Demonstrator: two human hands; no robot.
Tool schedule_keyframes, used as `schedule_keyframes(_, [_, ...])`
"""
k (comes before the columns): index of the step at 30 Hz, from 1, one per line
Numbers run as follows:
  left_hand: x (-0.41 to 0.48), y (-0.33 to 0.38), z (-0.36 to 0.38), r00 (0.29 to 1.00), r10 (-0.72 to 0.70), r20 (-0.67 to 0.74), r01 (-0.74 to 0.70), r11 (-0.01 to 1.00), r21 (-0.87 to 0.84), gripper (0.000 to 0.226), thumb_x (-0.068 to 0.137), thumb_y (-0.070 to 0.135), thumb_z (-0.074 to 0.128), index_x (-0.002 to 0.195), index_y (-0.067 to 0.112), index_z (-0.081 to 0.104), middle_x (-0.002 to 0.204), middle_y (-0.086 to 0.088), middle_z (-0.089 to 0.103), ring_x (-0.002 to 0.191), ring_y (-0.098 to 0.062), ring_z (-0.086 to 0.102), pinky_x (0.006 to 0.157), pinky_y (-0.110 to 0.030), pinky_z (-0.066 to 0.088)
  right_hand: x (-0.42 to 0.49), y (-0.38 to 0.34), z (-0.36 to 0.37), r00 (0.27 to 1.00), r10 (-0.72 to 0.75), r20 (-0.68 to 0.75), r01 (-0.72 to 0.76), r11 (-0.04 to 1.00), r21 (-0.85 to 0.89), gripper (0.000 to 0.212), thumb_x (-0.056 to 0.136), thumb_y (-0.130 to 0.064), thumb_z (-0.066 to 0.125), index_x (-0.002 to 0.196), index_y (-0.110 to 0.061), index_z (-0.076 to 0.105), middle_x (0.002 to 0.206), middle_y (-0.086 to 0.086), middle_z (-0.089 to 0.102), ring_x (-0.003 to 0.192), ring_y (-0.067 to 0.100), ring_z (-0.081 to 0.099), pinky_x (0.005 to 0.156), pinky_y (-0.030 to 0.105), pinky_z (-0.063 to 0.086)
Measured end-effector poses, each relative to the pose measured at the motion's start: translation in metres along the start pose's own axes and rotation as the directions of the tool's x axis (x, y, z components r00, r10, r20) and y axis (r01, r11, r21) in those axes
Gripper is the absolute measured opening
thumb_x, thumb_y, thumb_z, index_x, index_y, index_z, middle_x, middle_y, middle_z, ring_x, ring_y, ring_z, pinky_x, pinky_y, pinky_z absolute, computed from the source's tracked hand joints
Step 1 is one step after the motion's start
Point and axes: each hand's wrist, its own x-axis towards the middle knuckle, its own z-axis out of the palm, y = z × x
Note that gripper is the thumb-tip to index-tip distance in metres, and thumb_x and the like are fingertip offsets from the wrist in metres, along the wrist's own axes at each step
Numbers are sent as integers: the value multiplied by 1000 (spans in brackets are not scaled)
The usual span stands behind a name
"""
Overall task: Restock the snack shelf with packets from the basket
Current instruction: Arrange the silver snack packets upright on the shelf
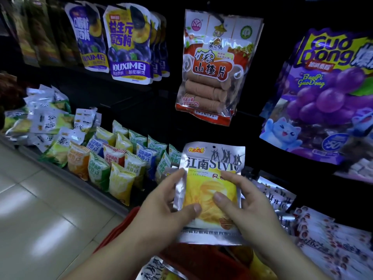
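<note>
You've got the silver packet (212,190) upright over the red basket (121,225), yellow chips printed on its front, left hand (161,207) and right hand (248,205) fingers clamped round its sides.

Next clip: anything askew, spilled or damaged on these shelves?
Yes. At the left end of the lower shelf, the silver-and-green packets lie in a tilted heap, unlike the small upright packets in rows beside them. The silver-and-yellow packet held by the left hand and right hand looks intact.

Dim shelving; floor (40,199) glare; edges warped, blurred
</note>
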Motion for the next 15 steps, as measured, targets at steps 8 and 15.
schedule_keyframes(8, [-6, 7, -6, 995, 60, -83, -61, 998, -7, 59, 85, 25, 82, 131, 55, 58, 143, 20, 57, 130, -2, 56, 107, -36, 51, 2, 1, -6, 999, 33, -13, -32, 998, 50, 62, 73, -18, 86, 123, -50, 67, 110, -48, 59, 111, 10, 70, 87, 37, 62])
schedule_keyframes(15, [-6, 18, -10, 994, 4, -105, 0, 999, 38, 49, 92, 11, 75, 127, 43, 65, 138, 12, 57, 81, -22, 77, 78, -36, 64, 4, -5, -29, 974, 95, 207, -102, 995, 24, 89, 88, 17, 68, 141, -52, 52, 137, -45, 47, 116, -26, 50, 91, 22, 57])
